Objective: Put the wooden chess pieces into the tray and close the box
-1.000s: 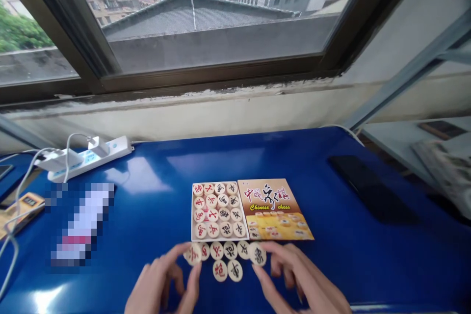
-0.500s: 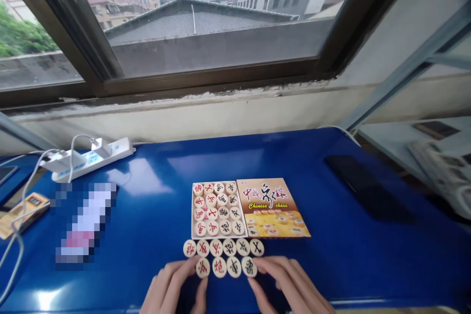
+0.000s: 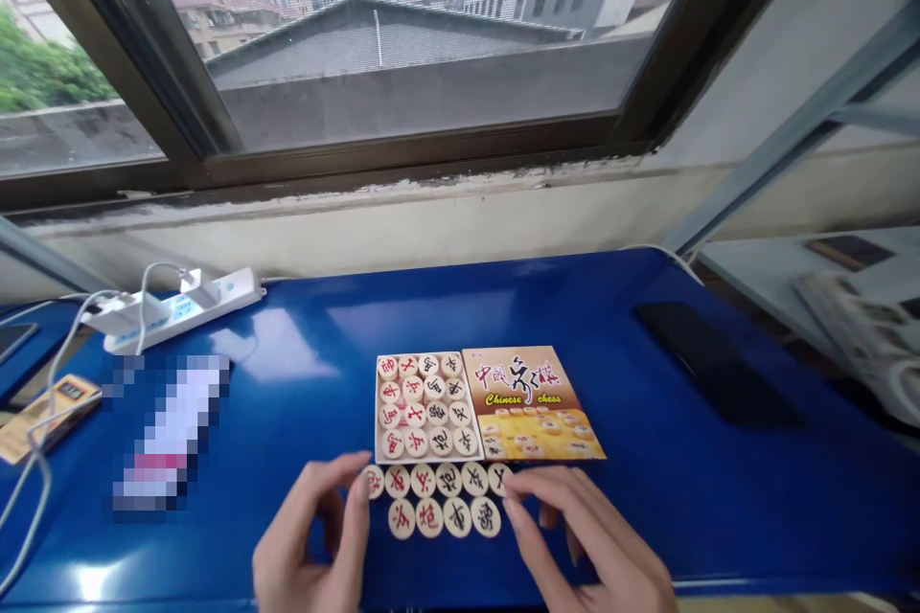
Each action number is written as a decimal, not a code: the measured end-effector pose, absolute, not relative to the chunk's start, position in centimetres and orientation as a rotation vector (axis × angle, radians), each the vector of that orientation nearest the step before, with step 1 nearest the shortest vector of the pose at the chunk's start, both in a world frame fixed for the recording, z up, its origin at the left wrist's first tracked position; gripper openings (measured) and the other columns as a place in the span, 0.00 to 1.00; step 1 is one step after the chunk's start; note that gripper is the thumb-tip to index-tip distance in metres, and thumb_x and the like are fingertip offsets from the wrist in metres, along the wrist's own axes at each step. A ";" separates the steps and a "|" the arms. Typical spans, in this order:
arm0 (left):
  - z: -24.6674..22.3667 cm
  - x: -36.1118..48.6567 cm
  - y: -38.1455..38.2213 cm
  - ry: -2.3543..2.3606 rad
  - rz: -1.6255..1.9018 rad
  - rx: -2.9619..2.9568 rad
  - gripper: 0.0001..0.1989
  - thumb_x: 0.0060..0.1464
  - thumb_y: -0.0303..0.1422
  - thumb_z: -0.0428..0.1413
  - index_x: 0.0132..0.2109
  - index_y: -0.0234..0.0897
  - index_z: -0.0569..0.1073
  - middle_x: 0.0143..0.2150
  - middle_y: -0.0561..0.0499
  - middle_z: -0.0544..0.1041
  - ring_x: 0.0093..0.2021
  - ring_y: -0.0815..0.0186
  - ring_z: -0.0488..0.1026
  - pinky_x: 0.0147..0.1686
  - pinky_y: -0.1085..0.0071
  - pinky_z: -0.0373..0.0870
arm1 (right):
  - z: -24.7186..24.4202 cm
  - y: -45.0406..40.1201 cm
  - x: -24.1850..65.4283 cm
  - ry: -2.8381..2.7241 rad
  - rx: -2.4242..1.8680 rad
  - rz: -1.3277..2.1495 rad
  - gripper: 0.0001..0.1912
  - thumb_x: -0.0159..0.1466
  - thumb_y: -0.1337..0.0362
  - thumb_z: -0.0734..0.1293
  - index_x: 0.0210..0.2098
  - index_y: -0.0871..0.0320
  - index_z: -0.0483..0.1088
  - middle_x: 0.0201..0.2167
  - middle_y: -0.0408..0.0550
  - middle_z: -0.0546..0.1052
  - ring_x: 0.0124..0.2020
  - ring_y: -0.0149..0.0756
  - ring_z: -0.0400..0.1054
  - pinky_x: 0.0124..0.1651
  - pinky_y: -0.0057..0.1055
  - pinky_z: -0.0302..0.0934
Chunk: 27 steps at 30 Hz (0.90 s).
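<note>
Two short rows of round Chinese chess pieces lie on the blue table, marked in red on the left and black on the right. My left hand [image 3: 316, 532] is at the left end of the upper row, its thumb and index finger apart and against the edge of a red-marked piece [image 3: 374, 482], partly covering it. At the other end, my right hand [image 3: 586, 536] has its thumb and index fingertips beside a black-marked piece [image 3: 498, 478]. Below, the lower row includes a red-marked piece [image 3: 402, 518] and a black-marked piece [image 3: 486, 517]. Neither hand lifts anything.
Behind the rows, an open white box [image 3: 377, 407] holds several more pieces in a grid. Its printed lid [image 3: 539, 402] lies against its right side. A power strip [image 3: 183, 308] with cables sits at the left, and a dark phone-like slab [image 3: 711, 364] at the right.
Both hands have moved from the ends of the lower row up to the ends of the upper row. The lower row's leftmost piece has shifted right, closing the gap beside it.
</note>
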<state>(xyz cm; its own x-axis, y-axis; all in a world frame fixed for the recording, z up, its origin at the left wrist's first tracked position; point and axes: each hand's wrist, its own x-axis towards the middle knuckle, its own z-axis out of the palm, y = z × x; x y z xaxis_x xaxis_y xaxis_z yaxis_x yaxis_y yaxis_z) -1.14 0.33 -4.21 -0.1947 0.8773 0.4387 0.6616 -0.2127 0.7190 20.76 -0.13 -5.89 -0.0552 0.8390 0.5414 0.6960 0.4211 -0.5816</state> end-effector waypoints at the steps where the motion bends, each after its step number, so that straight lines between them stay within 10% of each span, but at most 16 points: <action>1: -3.8 -1.2 1.5 1.806 1.349 1.867 0.07 0.66 0.37 0.56 0.44 0.41 0.76 0.29 0.56 0.72 0.24 0.72 0.65 0.24 0.76 0.65 | -5.4 0.6 20.7 -1.793 -1.308 0.188 0.03 0.70 0.67 0.64 0.42 0.53 0.69 0.34 0.43 0.77 0.33 0.28 0.72 0.36 0.23 0.69; 10: -4.5 -0.2 8.3 1.957 0.692 2.306 0.07 0.62 0.38 0.60 0.45 0.42 0.78 0.35 0.52 0.75 0.30 0.65 0.73 0.25 0.72 0.62 | -5.5 7.4 17.8 -2.021 -1.514 0.145 0.08 0.69 0.64 0.67 0.48 0.56 0.72 0.42 0.49 0.76 0.45 0.45 0.73 0.42 0.41 0.71; 27: -4.5 -3.0 -0.4 1.881 1.207 2.223 0.09 0.65 0.37 0.59 0.50 0.42 0.76 0.33 0.53 0.73 0.26 0.71 0.66 0.29 0.74 0.66 | -6.4 -0.2 20.5 -1.810 -1.426 0.011 0.12 0.67 0.63 0.68 0.51 0.54 0.72 0.39 0.47 0.79 0.38 0.35 0.74 0.39 0.30 0.69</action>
